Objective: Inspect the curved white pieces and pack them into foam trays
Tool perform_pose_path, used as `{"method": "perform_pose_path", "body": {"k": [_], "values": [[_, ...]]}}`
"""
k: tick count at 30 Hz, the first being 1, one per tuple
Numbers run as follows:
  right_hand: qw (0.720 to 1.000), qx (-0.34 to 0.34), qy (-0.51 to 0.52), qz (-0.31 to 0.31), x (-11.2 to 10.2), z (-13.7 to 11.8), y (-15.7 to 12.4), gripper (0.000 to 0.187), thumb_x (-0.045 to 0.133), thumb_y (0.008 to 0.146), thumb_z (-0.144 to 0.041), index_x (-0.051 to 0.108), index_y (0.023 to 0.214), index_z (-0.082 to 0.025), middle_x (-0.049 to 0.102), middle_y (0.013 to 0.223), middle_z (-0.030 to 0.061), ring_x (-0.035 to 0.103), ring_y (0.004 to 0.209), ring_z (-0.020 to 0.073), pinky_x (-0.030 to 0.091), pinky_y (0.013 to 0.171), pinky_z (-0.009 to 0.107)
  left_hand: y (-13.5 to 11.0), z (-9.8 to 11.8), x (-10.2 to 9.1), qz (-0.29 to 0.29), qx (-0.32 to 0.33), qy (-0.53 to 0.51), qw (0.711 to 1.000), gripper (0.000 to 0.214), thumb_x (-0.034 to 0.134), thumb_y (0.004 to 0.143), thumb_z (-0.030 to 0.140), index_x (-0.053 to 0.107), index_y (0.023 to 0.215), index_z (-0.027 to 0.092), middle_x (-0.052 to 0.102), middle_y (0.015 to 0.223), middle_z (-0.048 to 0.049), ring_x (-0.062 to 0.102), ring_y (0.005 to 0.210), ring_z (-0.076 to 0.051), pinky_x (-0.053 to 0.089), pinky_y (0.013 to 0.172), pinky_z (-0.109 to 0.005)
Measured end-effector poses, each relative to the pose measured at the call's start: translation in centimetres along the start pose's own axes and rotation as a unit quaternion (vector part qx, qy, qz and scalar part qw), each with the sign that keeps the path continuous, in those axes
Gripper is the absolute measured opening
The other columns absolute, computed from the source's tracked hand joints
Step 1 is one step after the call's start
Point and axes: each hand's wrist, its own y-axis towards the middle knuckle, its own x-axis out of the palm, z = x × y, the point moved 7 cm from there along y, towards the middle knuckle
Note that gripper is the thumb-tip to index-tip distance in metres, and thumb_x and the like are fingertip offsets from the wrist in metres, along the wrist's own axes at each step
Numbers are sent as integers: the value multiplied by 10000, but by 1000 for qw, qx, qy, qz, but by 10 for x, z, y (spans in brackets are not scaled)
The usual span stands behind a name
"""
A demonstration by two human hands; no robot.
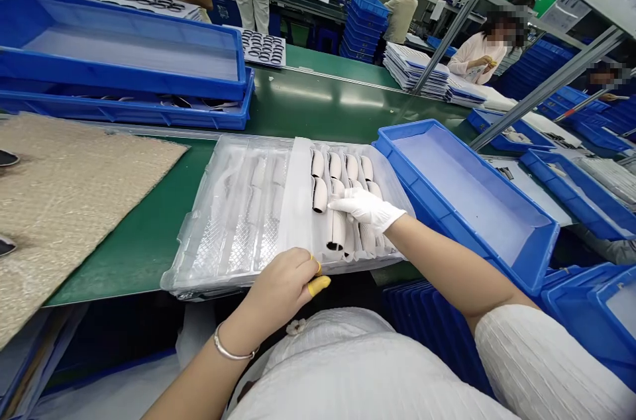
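Note:
A clear plastic blister tray lies on the green bench in front of me. Its right part holds rows of curved beige pieces with dark inner edges, and a white sheet strip lies across its middle. My right hand, in a white glove, reaches over these rows. Its fingers are pressed together at the upper end of one curved beige piece. At the tray's front edge is my left hand, with yellow finger cots on thumb and forefinger. Those two stand apart with nothing visible between them.
A blue bin with a pale lining stands against the tray's right side. Stacked blue bins sit at the back left. A tan padded sheet covers the left bench. Metal posts rise at the right; several people work beyond.

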Motion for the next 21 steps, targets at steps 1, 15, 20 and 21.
{"method": "perform_pose_path", "body": {"k": [1, 15, 20, 21], "values": [[999, 3, -40, -17, 9, 2, 7, 419, 668, 818, -433, 414, 583, -197, 443, 519, -38, 431, 503, 101, 316, 510, 252, -2, -1, 2, 4, 10, -1, 1000, 288, 496, 984, 398, 608, 815, 194, 604, 807, -55, 537, 775, -224, 384, 690, -336], [985, 38, -131, -103, 43, 3, 9, 118, 519, 922, -243, 451, 841, -191, 500, 532, -47, 519, 497, 127, 349, 486, 217, -7, -5, 6, 55, 60, 41, 996, 269, 460, 1006, 292, 555, 778, 187, 541, 778, -27, 479, 738, -192, 380, 661, -320], [977, 21, -200, -66, 42, 0, 12, 99, 515, 937, -209, 484, 850, -171, 502, 516, -46, 544, 521, 125, 371, 496, 206, -8, -3, 5, 59, 62, 52, 995, 268, 466, 1005, 276, 537, 764, 182, 533, 771, -22, 478, 741, -188, 391, 663, -316], [975, 17, -214, -50, 43, 0, 13, 93, 522, 943, -223, 495, 873, -167, 513, 530, -41, 545, 533, 128, 366, 505, 211, -8, -3, 5, 59, 61, 54, 995, 269, 467, 1005, 277, 536, 763, 182, 535, 772, -23, 479, 741, -188, 394, 664, -316]]}}
